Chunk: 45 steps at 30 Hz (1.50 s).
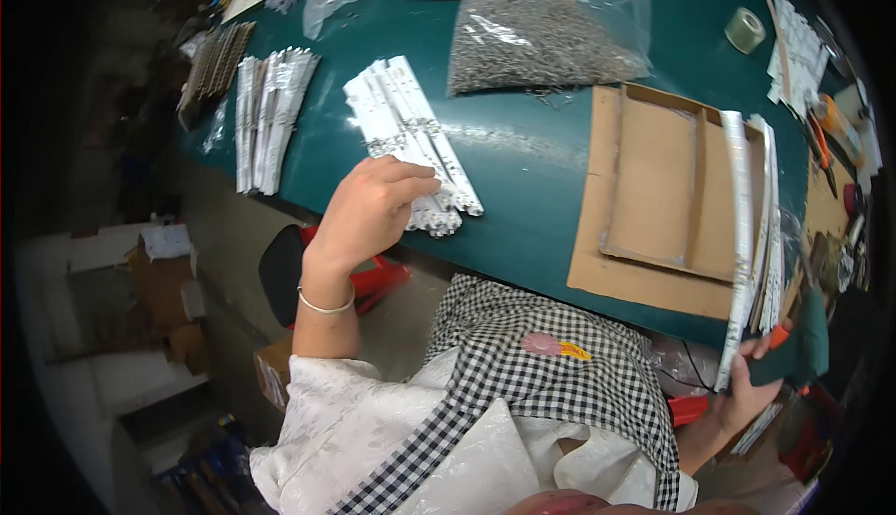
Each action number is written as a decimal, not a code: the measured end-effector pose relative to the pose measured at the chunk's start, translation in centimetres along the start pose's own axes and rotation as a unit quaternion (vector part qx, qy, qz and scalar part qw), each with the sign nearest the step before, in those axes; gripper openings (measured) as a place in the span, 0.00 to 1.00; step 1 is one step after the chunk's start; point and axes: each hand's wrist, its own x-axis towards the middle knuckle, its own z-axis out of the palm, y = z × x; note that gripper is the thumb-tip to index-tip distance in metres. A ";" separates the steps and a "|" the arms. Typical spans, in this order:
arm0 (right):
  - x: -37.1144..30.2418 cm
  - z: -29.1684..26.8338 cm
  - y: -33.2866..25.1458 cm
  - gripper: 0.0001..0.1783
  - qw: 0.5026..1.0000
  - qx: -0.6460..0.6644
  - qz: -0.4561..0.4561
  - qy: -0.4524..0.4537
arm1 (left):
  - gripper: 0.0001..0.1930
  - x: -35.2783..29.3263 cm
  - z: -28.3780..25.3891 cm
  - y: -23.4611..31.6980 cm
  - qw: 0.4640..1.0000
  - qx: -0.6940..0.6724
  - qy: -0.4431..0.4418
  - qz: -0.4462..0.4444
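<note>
My left hand [378, 200] is above the near end of a bundle of white strips [397, 109] on the green table. Its fingers are bent and drawn together; what they pinch, if anything, is hidden. Small dark bits dot these strips. At the right, my right hand [747, 389] grips the near end of a long white strip [735, 226], which runs away from me past the table's front edge. More white strips [771, 226] lie just right of it. Beside the same hand is a dark green tool [810, 333] with an orange part, its kind unclear.
A shallow cardboard tray [649, 174] rests on flat cardboard [590, 226]. Behind it stands a clear bag [551, 34] of small grey pieces. More strip bundles [271, 118] lie left. A tape roll [745, 30] and orange-handled pliers [821, 146] are at the right.
</note>
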 end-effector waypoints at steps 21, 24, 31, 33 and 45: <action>-2.2 6.6 4.3 0.27 0.998 -0.018 -0.043 -0.035 | 0.07 17.8 10.8 1.5 0.996 0.012 0.037 -0.085; -1.8 6.3 4.6 0.25 0.998 -0.022 -0.045 -0.039 | 0.06 17.3 10.7 2.7 0.996 0.047 0.050 -0.050; -1.3 5.6 4.8 0.21 0.996 -0.060 -0.031 -0.066 | 0.03 15.8 8.0 10.3 0.976 -0.216 0.042 0.007; -1.4 5.7 5.2 0.24 0.990 -0.072 -0.058 -0.103 | 0.04 15.0 8.9 12.8 0.955 -0.294 0.020 0.038; -0.3 5.9 5.5 0.20 0.980 -0.060 -0.032 -0.189 | 0.04 14.9 13.8 15.7 0.956 -0.288 0.030 0.043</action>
